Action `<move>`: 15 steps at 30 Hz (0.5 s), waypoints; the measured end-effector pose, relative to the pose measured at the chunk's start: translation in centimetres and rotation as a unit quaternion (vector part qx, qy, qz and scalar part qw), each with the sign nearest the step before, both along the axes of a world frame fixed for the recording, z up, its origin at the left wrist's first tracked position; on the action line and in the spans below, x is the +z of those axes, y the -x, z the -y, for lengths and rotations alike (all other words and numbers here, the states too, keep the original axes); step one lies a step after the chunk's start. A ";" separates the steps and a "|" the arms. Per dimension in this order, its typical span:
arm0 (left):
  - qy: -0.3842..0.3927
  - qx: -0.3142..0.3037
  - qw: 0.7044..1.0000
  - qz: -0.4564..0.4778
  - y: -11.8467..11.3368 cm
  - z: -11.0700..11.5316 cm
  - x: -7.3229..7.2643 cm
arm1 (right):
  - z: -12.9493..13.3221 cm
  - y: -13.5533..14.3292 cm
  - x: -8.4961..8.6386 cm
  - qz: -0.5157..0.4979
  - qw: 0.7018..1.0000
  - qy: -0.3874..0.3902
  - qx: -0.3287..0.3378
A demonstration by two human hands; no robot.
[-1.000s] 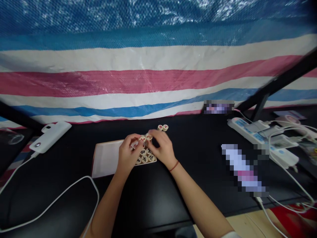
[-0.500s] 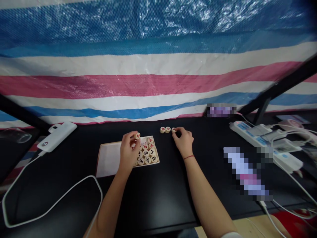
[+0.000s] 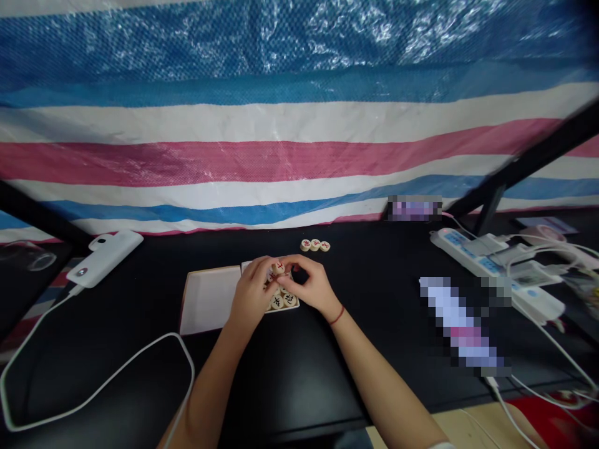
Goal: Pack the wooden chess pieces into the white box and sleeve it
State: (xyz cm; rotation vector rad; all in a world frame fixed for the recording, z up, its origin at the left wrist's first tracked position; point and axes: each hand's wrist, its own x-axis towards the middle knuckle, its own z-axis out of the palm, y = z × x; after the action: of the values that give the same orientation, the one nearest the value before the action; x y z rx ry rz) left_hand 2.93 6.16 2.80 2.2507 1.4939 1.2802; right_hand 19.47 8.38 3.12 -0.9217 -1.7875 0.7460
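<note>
Over the open box of Chinese chess pieces, my two hands meet. A round cream piece with a red character is held up between them. My left hand pinches it from the left. The curled thumb and fingers of my right hand close on its right side. Below, several pieces with black characters, such as a black-lettered piece, lie in the box; my hands hide the rest. Behind the box, three red-lettered pieces stand in a touching row on the black table.
The box's lid lies open to the left. A white power bank with a looping cable sits farther left. On the right are a pixelated device and a power strip crowded with plugs and cables. A striped sheet hangs behind.
My right hand has let go of the third piece in the row and moved left and down to my left hand. My left hand has shifted slightly right with its piece.
</note>
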 end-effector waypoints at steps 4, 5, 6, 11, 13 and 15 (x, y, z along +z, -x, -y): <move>-0.036 -0.009 0.999 -0.023 -0.3 0.1 -0.1 | 0.2 0.4 0.1 -0.013 1.000 0.014 -0.013; -0.041 -0.010 0.999 -0.025 -0.4 0.0 -0.2 | 0.1 0.3 0.1 -0.010 1.000 0.015 -0.015; -0.043 -0.008 0.999 -0.026 -0.4 0.0 -0.3 | -0.1 0.1 0.1 -0.008 1.000 0.014 -0.020; -0.020 0.015 1.000 -0.011 -0.2 -0.2 -1.0 | -2.0 -3.3 -1.0 0.018 0.969 -0.027 -0.245; -0.018 0.017 1.000 -0.009 -0.1 -0.2 -1.1 | -3.0 -5.3 -1.9 0.072 0.938 -0.031 -0.338; -0.020 0.014 1.000 -0.013 0.0 -0.2 -1.0 | -3.7 -6.9 -2.8 0.114 0.922 -0.017 -0.370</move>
State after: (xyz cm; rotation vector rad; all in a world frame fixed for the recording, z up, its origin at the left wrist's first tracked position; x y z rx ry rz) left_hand 2.98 6.40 1.77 2.2874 1.5262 1.3060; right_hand 26.34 12.12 0.31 -1.5765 -1.4539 0.1211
